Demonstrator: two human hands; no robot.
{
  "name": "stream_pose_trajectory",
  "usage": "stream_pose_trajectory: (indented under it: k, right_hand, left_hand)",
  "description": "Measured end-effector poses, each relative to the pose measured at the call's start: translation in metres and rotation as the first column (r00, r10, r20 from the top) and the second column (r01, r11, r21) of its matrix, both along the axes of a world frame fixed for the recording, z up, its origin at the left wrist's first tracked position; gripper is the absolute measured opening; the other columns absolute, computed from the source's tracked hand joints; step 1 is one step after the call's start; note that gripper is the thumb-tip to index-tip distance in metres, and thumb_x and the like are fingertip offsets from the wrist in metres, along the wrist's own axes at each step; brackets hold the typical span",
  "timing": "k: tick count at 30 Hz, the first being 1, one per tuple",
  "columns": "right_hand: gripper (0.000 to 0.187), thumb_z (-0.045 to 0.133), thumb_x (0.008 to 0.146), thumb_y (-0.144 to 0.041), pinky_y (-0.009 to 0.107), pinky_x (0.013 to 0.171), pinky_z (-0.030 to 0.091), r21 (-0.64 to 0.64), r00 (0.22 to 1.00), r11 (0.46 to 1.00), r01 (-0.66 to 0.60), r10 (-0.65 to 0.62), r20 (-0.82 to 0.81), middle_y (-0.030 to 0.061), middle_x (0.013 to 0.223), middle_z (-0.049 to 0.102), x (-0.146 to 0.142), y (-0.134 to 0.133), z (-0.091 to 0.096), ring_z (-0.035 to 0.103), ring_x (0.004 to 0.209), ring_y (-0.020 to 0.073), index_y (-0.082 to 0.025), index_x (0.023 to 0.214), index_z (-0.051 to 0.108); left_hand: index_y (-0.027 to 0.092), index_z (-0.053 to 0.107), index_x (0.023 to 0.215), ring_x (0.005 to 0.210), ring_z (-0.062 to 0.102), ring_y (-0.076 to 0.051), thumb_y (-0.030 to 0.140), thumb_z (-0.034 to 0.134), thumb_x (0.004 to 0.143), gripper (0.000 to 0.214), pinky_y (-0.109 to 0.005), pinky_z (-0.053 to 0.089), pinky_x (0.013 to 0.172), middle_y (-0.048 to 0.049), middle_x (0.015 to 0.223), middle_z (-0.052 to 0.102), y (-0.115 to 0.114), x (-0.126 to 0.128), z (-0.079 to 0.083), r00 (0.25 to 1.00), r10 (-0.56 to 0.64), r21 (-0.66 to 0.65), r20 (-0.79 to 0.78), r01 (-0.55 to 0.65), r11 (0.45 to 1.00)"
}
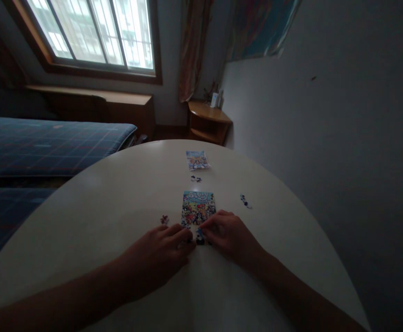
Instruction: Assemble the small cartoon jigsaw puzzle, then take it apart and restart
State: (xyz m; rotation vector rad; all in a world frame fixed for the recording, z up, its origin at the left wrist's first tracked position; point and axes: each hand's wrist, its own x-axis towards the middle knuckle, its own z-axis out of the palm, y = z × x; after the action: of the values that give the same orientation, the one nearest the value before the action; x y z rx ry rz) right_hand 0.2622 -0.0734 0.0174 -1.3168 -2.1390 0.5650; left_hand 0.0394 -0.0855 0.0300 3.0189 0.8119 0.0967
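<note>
Dim was the room, and one white round table [132,193] carried the colourful picture [198,206], w/ a plaid mattress [49,143] well to L of this picture and a bright window [97,34] far beyond it, also to L. Just past the picture lay two small pcs [199,179]; farther past, an illustrated sheet [197,161]. Reddish pcs [164,220] were near its L side, dark-blue pcs [245,201] apart on its R side. At the picture's near edge was a blue-black pc. [200,237]. R hand [232,237] had thumb and index finger brought together at it; grip or only touch, I cannot tell. L hand [163,252], fingers curled, was close to the same edge; whether it held sth., I cannot tell.
</note>
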Motion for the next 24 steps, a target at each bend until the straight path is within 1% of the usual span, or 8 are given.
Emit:
stream_pose_trajectory:
  k: [3, 8, 14, 16, 20, 22, 24]
  right_hand:
    - [0.008, 0.071, 0.079, -0.017, 0.034, 0.081, 0.048, 0.012, 0.999, 0.999, 0.044, -0.044, 0.003, 0.0025, 0.079, 0.070, -0.0027, 0.0002, -0.0020, 0.064, 0.078, 0.0171, -0.023, 0.084, 0.075]
    - [0.008, 0.071, 0.077, -0.015, 0.036, 0.081, 0.048, 0.027, 0.998, 0.998, 0.063, -0.063, 0.012, 0.0035, 0.079, 0.069, -0.0072, -0.0007, -0.0025, 0.063, 0.081, 0.0189, -0.021, 0.082, 0.074]
    - [0.011, 0.071, 0.072, -0.010, 0.035, 0.081, 0.046, 0.040, 0.998, 0.999, 0.013, -0.016, 0.066, 0.0032, 0.077, 0.068, -0.0065, -0.0018, 0.0003, 0.061, 0.081, 0.0194, -0.020, 0.076, 0.069]
    - [0.013, 0.070, 0.073, -0.011, 0.036, 0.082, 0.045, 0.052, 0.996, 0.998, -0.025, 0.021, 0.086, 0.0030, 0.079, 0.069, -0.0046, -0.0017, 0.0006, 0.060, 0.084, 0.0202, -0.020, 0.082, 0.070]
    - [0.024, 0.071, 0.077, -0.017, 0.038, 0.084, 0.042, 0.093, 0.985, 0.990, -0.105, 0.091, 0.147, 0.0028, 0.089, 0.070, -0.0020, -0.0017, 0.0013, 0.057, 0.093, 0.0224, -0.025, 0.099, 0.073]
    - [0.023, 0.070, 0.078, -0.018, 0.038, 0.084, 0.041, 0.095, 0.980, 0.988, -0.119, 0.101, 0.174, 0.0025, 0.090, 0.069, -0.0015, -0.0020, 0.0020, 0.056, 0.094, 0.0222, -0.028, 0.099, 0.074]
    - [0.019, 0.070, 0.079, -0.019, 0.038, 0.084, 0.040, 0.093, 0.976, 0.988, -0.120, 0.100, 0.195, 0.0027, 0.090, 0.068, -0.0006, -0.0020, 0.0025, 0.056, 0.095, 0.0222, -0.028, 0.096, 0.075]
  left_hand:
    - [0.019, 0.059, 0.113, 0.099, 0.059, -0.025, 0.018, 0.058, 0.091, 0.022, -0.039, 0.055, 0.080, -0.0072, 0.113, 0.062, -0.0016, 0.0003, -0.0006, 1.000, 0.004, 0.007, 0.013, -0.004, 1.000]
    - [0.019, 0.060, 0.111, 0.098, 0.058, -0.023, 0.020, 0.057, 0.093, 0.018, -0.036, 0.052, 0.081, -0.0074, 0.113, 0.061, -0.0024, 0.0002, -0.0004, 1.000, -0.004, 0.020, 0.017, 0.003, 1.000]
    - [0.018, 0.059, 0.113, 0.098, 0.057, -0.023, 0.021, 0.057, 0.094, 0.020, -0.036, 0.051, 0.082, -0.0069, 0.112, 0.060, -0.0030, 0.0013, -0.0011, 1.000, 0.005, 0.028, 0.014, -0.005, 1.000]
    - [0.018, 0.059, 0.113, 0.099, 0.058, -0.023, 0.021, 0.058, 0.093, 0.021, -0.036, 0.051, 0.082, -0.0069, 0.113, 0.061, -0.0035, 0.0016, -0.0004, 1.000, 0.008, 0.019, 0.003, -0.008, 1.000]
    - [0.019, 0.058, 0.115, 0.100, 0.058, -0.023, 0.019, 0.059, 0.091, 0.023, -0.036, 0.052, 0.082, -0.0066, 0.114, 0.061, -0.0047, 0.0017, 0.0006, 1.000, 0.016, 0.002, 0.005, -0.016, 1.000]
    - [0.018, 0.058, 0.115, 0.100, 0.058, -0.023, 0.018, 0.058, 0.092, 0.024, -0.037, 0.052, 0.082, -0.0064, 0.113, 0.061, -0.0050, 0.0015, 0.0004, 1.000, 0.013, -0.001, 0.011, -0.013, 1.000]
    - [0.018, 0.058, 0.115, 0.100, 0.058, -0.023, 0.018, 0.058, 0.091, 0.024, -0.037, 0.052, 0.082, -0.0062, 0.112, 0.061, -0.0050, 0.0012, -0.0001, 1.000, 0.013, -0.003, 0.014, -0.012, 1.000]
